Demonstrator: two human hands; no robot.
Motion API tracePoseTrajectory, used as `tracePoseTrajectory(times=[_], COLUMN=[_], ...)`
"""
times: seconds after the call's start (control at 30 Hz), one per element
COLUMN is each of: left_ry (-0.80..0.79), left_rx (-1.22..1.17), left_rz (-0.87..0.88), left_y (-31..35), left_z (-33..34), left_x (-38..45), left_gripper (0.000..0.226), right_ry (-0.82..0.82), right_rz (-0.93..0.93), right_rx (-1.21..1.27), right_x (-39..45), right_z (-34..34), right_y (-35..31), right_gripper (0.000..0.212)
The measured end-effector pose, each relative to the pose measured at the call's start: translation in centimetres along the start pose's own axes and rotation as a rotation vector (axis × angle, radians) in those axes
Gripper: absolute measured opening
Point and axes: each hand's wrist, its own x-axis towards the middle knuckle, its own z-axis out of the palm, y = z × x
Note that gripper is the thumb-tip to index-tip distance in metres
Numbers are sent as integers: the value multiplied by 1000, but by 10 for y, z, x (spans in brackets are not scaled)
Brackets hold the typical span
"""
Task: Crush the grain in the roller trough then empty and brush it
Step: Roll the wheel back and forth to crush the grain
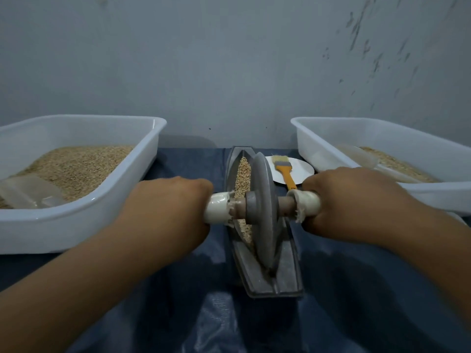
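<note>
Two white tubs of grain are sitting outside the hands, one tub (pixel 76 225) beside the left hand (pixel 173 207), another tub (pixel 382 138) beyond the right hand (pixel 354 200). Between the hands, a grey trough (pixel 270 278) is holding grain (pixel 243 174) under the roller wheel (pixel 263 207). Each hand is gripping a white axle handle, fingers curled. A brush (pixel 285 171) is lying on a plate (pixel 302 169) just beyond the right hand

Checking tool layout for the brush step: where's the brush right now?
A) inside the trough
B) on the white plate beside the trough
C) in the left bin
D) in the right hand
B: the brush lies with its bristles on the plate just right of the trough, while both hands grip the roller handles.
</note>
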Motion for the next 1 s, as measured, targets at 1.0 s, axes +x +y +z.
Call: tracePoseTrajectory(times=[1.0], left_ry=[60], left_rx=[12], left_rz=[38], left_y=[-2], left_z=[13], left_x=[7], left_gripper=[36], right_ry=[-86], right_rz=[-2], right_rx=[7], right_x=[10], right_z=[2], right_y=[-2], right_gripper=[12])
